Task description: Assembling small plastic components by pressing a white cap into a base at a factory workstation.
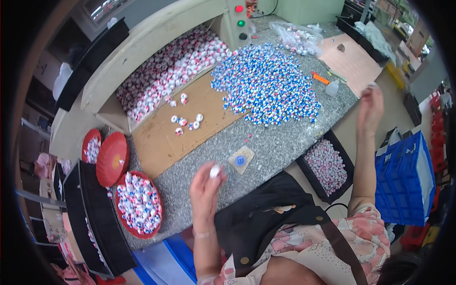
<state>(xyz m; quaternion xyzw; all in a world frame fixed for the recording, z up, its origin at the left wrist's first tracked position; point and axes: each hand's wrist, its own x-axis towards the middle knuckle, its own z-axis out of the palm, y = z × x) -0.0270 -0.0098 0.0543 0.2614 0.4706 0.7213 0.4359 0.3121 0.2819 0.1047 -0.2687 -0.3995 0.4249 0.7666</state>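
Observation:
My left hand is above the grey speckled table, its fingers closed on a small white rounded piece. Just right of it lies a pale square pad with a round blue fixture on it. My right hand is raised off the table's right edge, its fingers drawn together. Something small and whitish shows at those fingertips, too small to name. A large heap of small blue, white and red pieces covers the far middle of the table. Several white balls with red and blue marks lie on the brown cardboard.
At the back left, a beige bin holds many white-and-pink balls. Red bowls stand at the left. A black tray of small pieces sits beside the right table edge. Blue crates are stacked farther right. An orange-handled tool lies near the heap.

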